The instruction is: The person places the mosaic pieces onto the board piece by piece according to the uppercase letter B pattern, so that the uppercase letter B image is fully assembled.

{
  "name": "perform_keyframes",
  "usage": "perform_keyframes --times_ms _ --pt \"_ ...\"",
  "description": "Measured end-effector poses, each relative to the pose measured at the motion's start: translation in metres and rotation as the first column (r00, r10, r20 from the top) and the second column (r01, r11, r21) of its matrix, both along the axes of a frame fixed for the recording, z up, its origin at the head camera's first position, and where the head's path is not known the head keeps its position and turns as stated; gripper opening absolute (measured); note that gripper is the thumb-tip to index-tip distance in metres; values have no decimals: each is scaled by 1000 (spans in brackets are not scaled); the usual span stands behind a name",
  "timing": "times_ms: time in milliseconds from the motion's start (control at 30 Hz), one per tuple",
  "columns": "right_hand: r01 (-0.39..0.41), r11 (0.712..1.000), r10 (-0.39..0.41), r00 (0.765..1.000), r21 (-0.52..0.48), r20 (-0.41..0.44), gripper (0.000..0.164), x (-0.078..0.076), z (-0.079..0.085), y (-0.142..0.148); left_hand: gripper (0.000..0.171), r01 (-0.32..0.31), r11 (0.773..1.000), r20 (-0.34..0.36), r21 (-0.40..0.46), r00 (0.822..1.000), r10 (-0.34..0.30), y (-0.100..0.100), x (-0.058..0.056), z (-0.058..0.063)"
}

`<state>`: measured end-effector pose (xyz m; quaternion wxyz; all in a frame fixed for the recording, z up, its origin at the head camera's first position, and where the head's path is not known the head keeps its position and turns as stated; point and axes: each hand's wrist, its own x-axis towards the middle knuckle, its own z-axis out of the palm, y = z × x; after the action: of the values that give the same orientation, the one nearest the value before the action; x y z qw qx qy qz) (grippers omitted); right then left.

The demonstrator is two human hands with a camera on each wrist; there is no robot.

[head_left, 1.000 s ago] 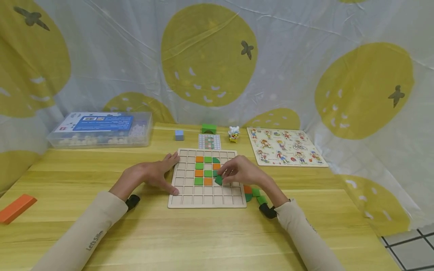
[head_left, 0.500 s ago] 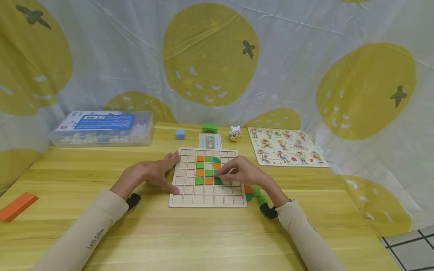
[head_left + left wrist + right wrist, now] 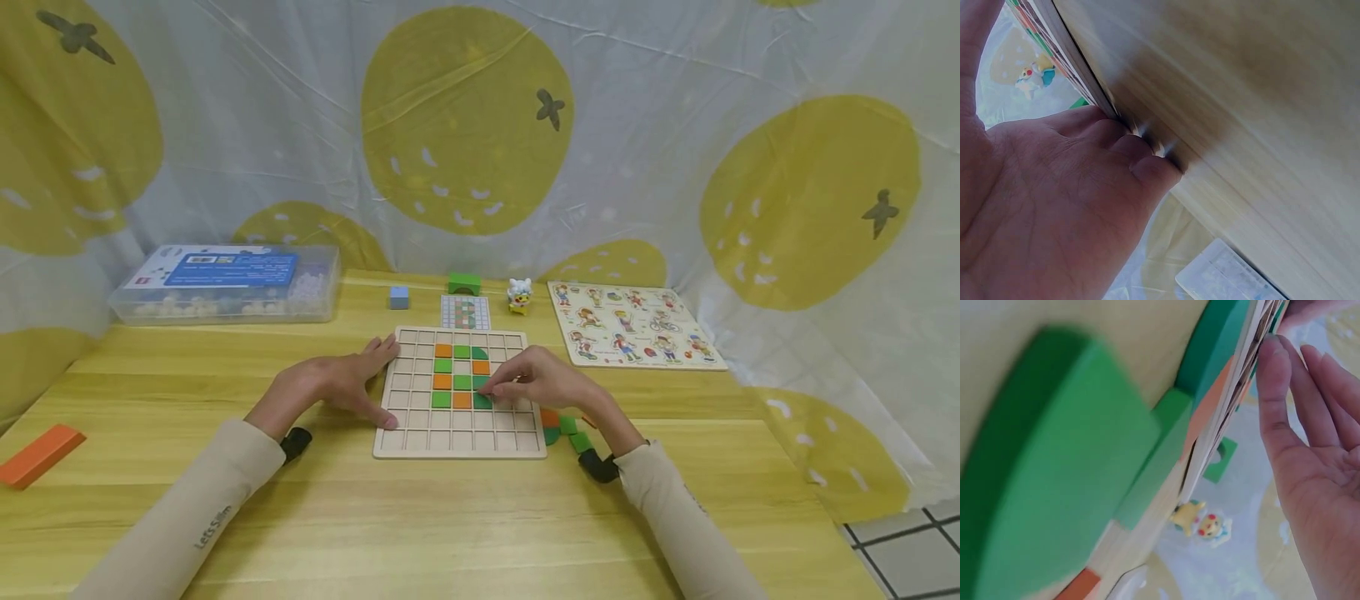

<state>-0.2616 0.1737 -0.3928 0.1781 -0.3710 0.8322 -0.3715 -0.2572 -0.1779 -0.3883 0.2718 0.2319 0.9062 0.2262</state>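
A wooden grid board (image 3: 459, 433) lies in front of me with orange and green tiles in its middle cells. My right hand (image 3: 536, 379) reaches over the board's right side. Its straight fingers (image 3: 1279, 394) rest on a dark green tile (image 3: 482, 402) seated in a cell. My left hand (image 3: 337, 382) lies flat on the table and against the board's left edge (image 3: 1079, 69), with the thumb along the lower corner. Loose pieces lie just right of the board: an orange one (image 3: 548, 419) and green ones (image 3: 567, 427). A large green piece (image 3: 1054, 475) fills the right wrist view.
At the back stand a pattern card (image 3: 465, 313), a blue cube (image 3: 399, 297), a green arch block (image 3: 463, 284) and a small toy figure (image 3: 517, 296). A clear plastic box (image 3: 225, 283) sits back left, a picture puzzle (image 3: 633, 335) right, and an orange block (image 3: 41, 454) far left.
The right hand has lowered the tilted dark green tile into its cell, and its fingers now lie flat over it. The left hand has stayed in place.
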Motion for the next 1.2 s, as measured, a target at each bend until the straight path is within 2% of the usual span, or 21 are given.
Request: perform_keyframes --times_ms 100,233,367,500,733,967,1200 --pt "10 1000 -9 1000 -29 12 20 -4 0 13 133 0 1000 -2 0 1000 0 0 -1 1" --pt "43 996 -41 999 -75 28 18 -5 2 45 134 2 1000 -1 9 1000 -2 0 0 0" --pt "50 992 -39 995 -112 94 20 0 0 82 134 8 1000 12 23 1000 -8 0 0 -2" --pt "33 996 -18 986 -85 167 25 6 -5 103 135 2 1000 9 18 1000 -2 -4 2 -2" --pt "22 999 -25 993 25 119 25 9 -9 101 135 6 1000 0 13 1000 -6 -7 3 0" --pt "47 997 -53 992 61 115 18 14 -7 92 135 7 1000 -5 7 1000 -7 -5 2 -1" --pt "74 990 -87 990 117 107 19 17 -6 92 136 10 1000 -8 -3 1000 -10 -3 -1 0"
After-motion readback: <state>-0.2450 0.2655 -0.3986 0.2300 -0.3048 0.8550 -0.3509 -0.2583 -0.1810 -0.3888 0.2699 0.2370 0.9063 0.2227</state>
